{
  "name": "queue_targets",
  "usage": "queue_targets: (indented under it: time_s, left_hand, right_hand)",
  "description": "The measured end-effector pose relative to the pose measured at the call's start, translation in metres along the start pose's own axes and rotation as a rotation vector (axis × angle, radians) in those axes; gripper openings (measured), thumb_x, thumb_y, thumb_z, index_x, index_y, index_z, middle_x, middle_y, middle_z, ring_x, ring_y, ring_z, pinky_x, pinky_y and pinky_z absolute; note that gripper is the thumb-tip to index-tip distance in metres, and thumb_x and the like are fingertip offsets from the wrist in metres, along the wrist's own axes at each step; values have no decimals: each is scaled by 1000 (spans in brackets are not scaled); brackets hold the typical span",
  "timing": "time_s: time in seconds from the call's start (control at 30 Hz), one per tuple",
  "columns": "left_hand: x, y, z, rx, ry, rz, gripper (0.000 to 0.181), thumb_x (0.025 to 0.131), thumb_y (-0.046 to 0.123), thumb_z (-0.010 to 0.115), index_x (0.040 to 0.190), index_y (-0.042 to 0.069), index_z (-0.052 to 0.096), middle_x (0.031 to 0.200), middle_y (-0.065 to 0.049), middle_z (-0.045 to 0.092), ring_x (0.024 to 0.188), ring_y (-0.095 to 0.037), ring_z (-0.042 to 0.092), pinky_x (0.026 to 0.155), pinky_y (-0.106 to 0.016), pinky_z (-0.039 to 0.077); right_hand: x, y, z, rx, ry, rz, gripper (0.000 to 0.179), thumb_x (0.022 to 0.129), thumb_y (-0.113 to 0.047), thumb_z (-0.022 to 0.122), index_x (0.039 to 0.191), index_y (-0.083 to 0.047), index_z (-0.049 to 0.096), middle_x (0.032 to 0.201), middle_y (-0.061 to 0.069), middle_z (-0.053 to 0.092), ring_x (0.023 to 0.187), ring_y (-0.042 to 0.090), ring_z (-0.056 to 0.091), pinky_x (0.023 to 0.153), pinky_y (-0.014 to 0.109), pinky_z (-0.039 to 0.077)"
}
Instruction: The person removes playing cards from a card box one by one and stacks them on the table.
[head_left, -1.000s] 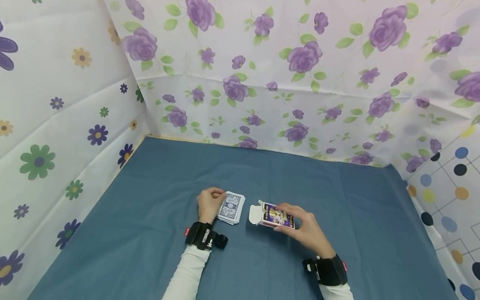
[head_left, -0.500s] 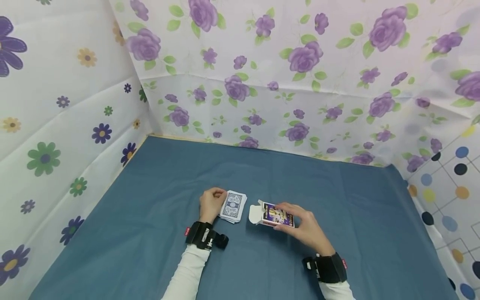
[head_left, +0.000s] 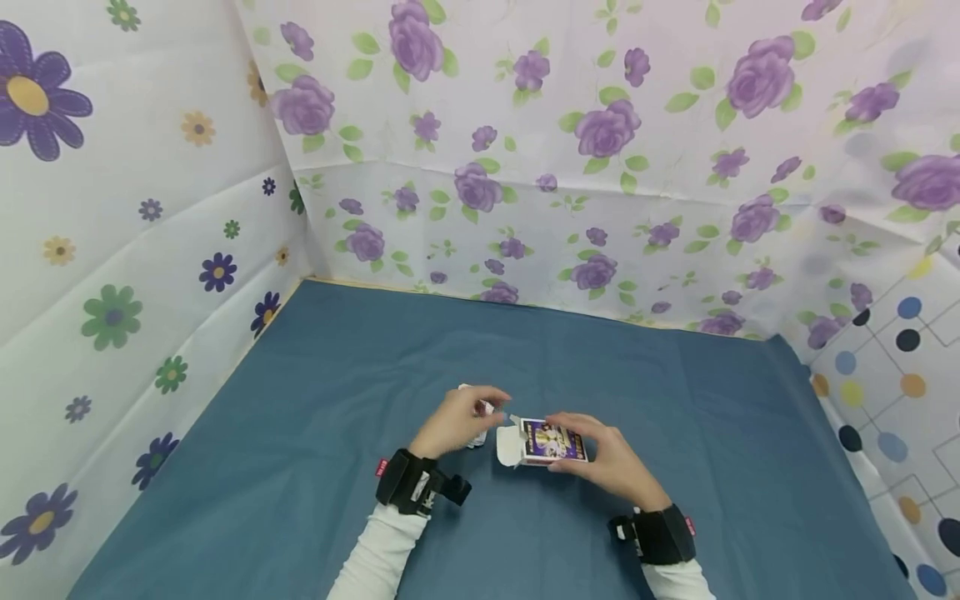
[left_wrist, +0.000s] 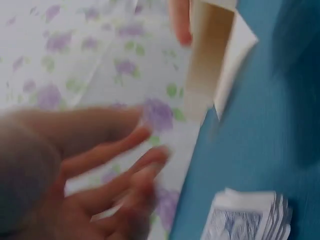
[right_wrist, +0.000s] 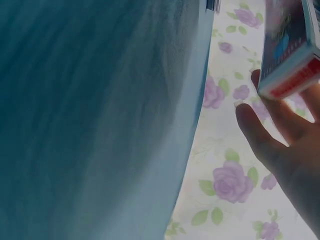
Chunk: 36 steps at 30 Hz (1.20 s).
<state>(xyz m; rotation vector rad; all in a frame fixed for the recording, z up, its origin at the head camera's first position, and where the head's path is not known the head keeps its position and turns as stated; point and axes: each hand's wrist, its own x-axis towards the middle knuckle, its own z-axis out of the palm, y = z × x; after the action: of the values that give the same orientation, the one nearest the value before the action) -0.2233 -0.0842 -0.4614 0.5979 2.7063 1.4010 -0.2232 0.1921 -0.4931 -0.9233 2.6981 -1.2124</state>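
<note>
My left hand (head_left: 452,422) is above the deck of playing cards (left_wrist: 235,224) and hides most of it in the head view. In the left wrist view its fingers are apart, loosely bent and blurred, with nothing between them. The patterned backs of the cards face up in a slightly uneven stack on the cloth. With thumb and fingers, my right hand (head_left: 621,465) holds the purple and white card box (head_left: 553,442) by its right end. The box's white flap (head_left: 510,447) hangs open toward the left hand. Its inside (left_wrist: 212,50) looks hollow in the left wrist view.
A blue cloth (head_left: 337,367) covers the table. Flowered white sheeting (head_left: 525,192) rises behind it, with similar sheets at both sides. Each wrist wears a black strap (head_left: 408,483) with a small camera.
My left hand has left the card stack's left edge and moved right over it, toward the box, its fingers off the cards. The right hand still holds the box, now slightly turned.
</note>
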Motion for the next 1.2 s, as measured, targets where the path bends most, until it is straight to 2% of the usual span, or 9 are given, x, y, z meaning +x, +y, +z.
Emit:
queue_targets:
  time_s: [0.1,0.17,0.3,0.4,0.47,0.63,0.83,1.03,1.2]
  left_hand:
    - [-3,15,10,11,-193,69,31,98,18,57,128,10,63,119,-9,67,93,-17,62,72,-25,47]
    - [-4,21,20,42,-211,87,30,99,22,55,126,10,64,111,-6,70,84,-13,64,69,-22,47]
    - [-11,27,41,280,-119,96,39,95,41,59,123,14,66,101,-2,70,77,-10,56,69,-22,40]
    - [-15,27,56,498,-80,108,56,85,54,67,126,16,63,108,-1,68,92,-14,52,77,-29,38]
    - [-18,26,67,578,-71,122,65,81,56,71,129,14,60,113,-2,66,100,-17,53,81,-33,39]
    - [-18,21,88,648,52,154,60,79,42,78,125,8,59,104,-4,67,90,-17,60,75,-32,46]
    - [-16,25,109,694,265,28,52,72,41,82,113,12,66,88,-8,67,78,-21,58,65,-35,44]
    - [2,37,119,858,436,-129,41,71,40,80,98,12,70,84,-10,66,77,-22,57,64,-37,42]
    - [3,45,128,958,429,-146,44,69,38,79,98,7,70,81,-10,65,72,-19,57,63,-33,43]
  right_hand:
    - [-2,1,-4,3,-69,-4,66,78,-46,75,138,-27,54,140,1,54,128,28,52,94,45,49]
    - [-4,1,-7,-2,-120,-4,68,78,-47,75,140,-30,51,142,2,52,130,29,50,95,47,48]
    - [-6,1,-8,-16,-219,-11,68,81,-47,72,143,-31,47,143,4,51,132,33,47,98,53,45]
    - [-5,3,-7,-24,-263,-21,67,83,-47,69,144,-30,45,144,7,50,132,34,46,97,52,45]
    - [-4,6,-6,-27,-271,-18,67,84,-47,68,144,-30,45,145,10,47,132,35,46,96,51,46]
    - [-2,8,-4,-51,-278,13,67,85,-38,70,145,-20,46,149,19,41,139,42,35,103,63,34]
    - [-10,-12,5,-207,-266,117,63,90,-25,68,146,-9,44,154,19,34,146,43,18,105,76,11]
    - [-15,-32,12,-175,-303,144,58,97,-15,58,148,-1,35,157,24,25,146,43,18,107,72,14]
    - [-16,-30,18,-111,-318,143,56,99,-14,53,149,0,32,157,28,18,146,45,15,113,60,22]
